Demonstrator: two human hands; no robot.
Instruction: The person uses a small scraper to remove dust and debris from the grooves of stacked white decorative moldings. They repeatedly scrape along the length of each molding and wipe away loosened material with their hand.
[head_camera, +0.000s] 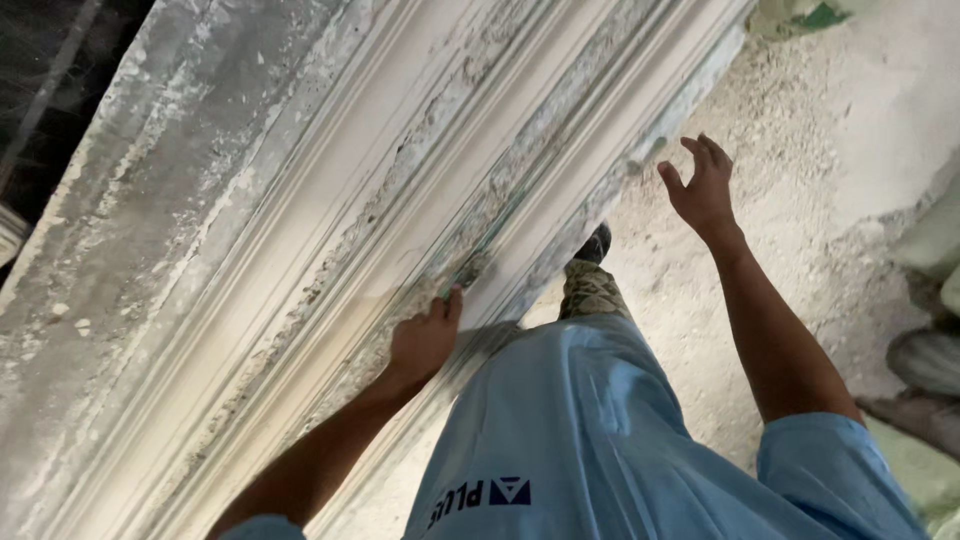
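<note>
- A long white plaster moulding (330, 230) runs diagonally from the near left to the far right and fills most of the left half of the view.
- Its surface is stepped in parallel ridges and grooves, with rough, crumbled grey patches and faint greenish streaks along the middle channel.
- The outer edge on the far left is grey, mottled and flaking; beyond it the corner is dark.
- The left hand (425, 335) rests against the near side of the moulding, fingers curled into a loose fist, thumb tip pressed on a ridge; whether it grips anything I cannot tell.
- The right hand (702, 185) is raised and open, fingers spread and slightly bent, holding nothing, just beside the moulding's right edge without clearly touching it.
- The floor (780, 150) on the right is pale, dusty and gritty with plaster powder.
- The person wears a light blue shirt (580, 430), patterned trousers and a dark shoe (595, 245) set close to the moulding's base.
- Lumpy pale green and grey sacks (925, 360) lie at the right edge.
</note>
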